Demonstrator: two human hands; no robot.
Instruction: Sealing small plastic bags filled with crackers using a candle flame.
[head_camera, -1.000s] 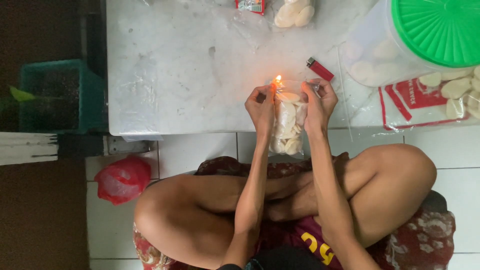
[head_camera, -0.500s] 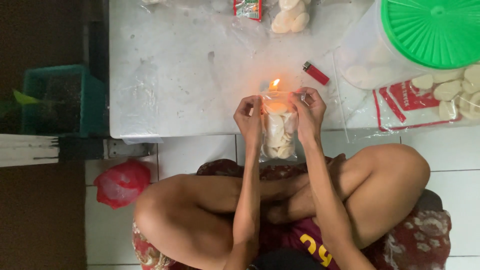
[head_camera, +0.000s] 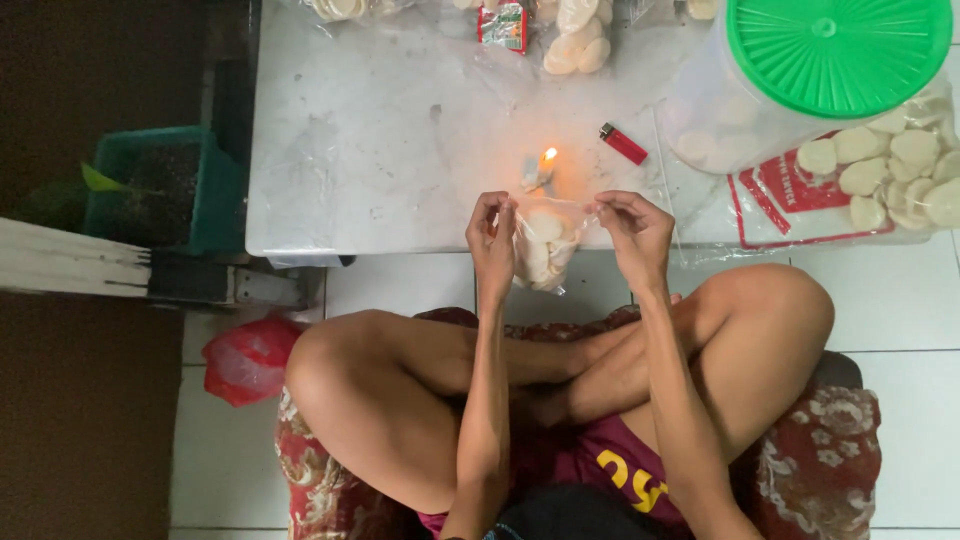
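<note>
My left hand (head_camera: 492, 235) and my right hand (head_camera: 632, 228) pinch the two top corners of a small clear plastic bag (head_camera: 541, 247) holding several pale round crackers. The bag hangs just in front of the near edge of the low marble table (head_camera: 390, 150). Behind the bag, a small lit candle (head_camera: 544, 166) burns on the tabletop, its flame a little above and beyond the bag's stretched top edge. A red lighter (head_camera: 623, 144) lies on the table to the right of the candle.
A big clear tub with a green lid (head_camera: 800, 70) stands at the table's right, beside a printed bag of loose crackers (head_camera: 880, 175). Filled small bags (head_camera: 577, 40) lie at the far edge. A green crate (head_camera: 160, 185) and red plastic bag (head_camera: 248, 358) sit on the floor left.
My hands have drawn the bag back from the flame toward me and pulled its top edge wider apart. The candle now stands uncovered behind the bag.
</note>
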